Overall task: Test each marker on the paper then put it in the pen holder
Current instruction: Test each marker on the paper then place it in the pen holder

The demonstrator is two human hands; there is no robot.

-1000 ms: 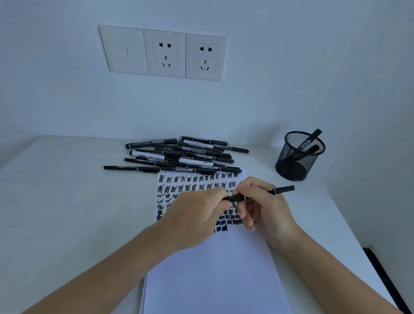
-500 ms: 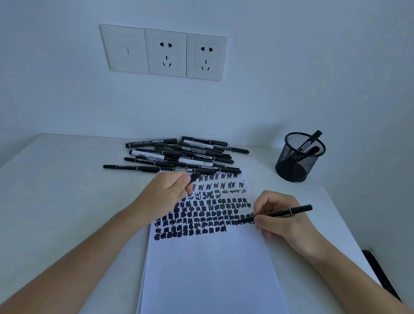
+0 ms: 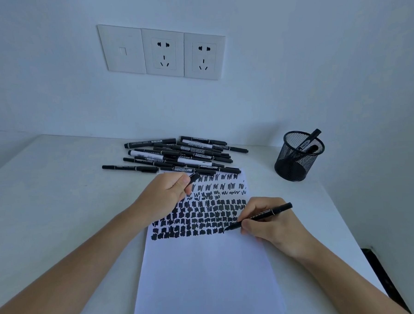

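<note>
My right hand (image 3: 273, 227) grips a black marker (image 3: 262, 216), uncapped, with its tip touching the white paper (image 3: 207, 272) at the right end of the lowest row of black blocks. My left hand (image 3: 166, 195) rests on the paper's upper left part and pinches the marker's black cap (image 3: 194, 177). A pile of several black markers (image 3: 177, 156) lies on the table just behind the paper. The black mesh pen holder (image 3: 297, 157) stands at the right rear with two markers leaning inside.
The white table (image 3: 50, 213) ends at its right edge near a dark strip (image 3: 385, 282) on the floor. A wall with a row of sockets (image 3: 162, 52) rises right behind the table.
My hands pulled the cap off the marker and separated. The left hand went up-left with the cap; the right hand brought the tip down to the paper.
</note>
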